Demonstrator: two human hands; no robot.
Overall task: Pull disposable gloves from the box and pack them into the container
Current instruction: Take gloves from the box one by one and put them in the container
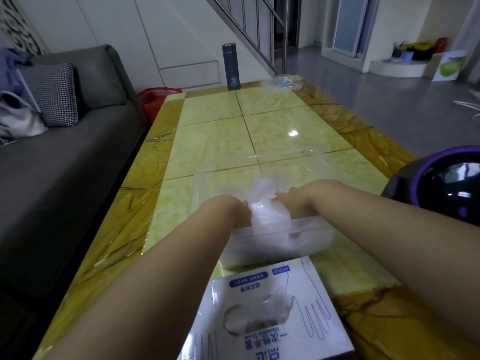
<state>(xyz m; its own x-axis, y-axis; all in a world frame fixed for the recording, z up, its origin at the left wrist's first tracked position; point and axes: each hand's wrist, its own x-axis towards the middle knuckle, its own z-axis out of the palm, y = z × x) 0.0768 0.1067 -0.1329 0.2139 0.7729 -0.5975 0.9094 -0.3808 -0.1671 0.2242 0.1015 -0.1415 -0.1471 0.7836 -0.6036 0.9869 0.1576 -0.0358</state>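
Observation:
A white and blue glove box (270,307) lies at the near edge of the table, its oval opening facing up. Just beyond it stands a clear plastic container (283,242), with its clear lid (259,167) lying open behind it. A crumpled bunch of translucent disposable gloves (265,209) sits at the container's far rim. My left hand (228,211) and my right hand (293,201) reach down on either side of the bunch. Their fingers are hidden behind the wrists and the gloves, so the grasp is unclear.
The table (213,131) has a yellow tiled top. A dark flask (230,66) and clear plastic packaging (281,83) stand at its far end. A black and purple round object (441,183) is at the right edge. A grey sofa (65,152) runs along the left.

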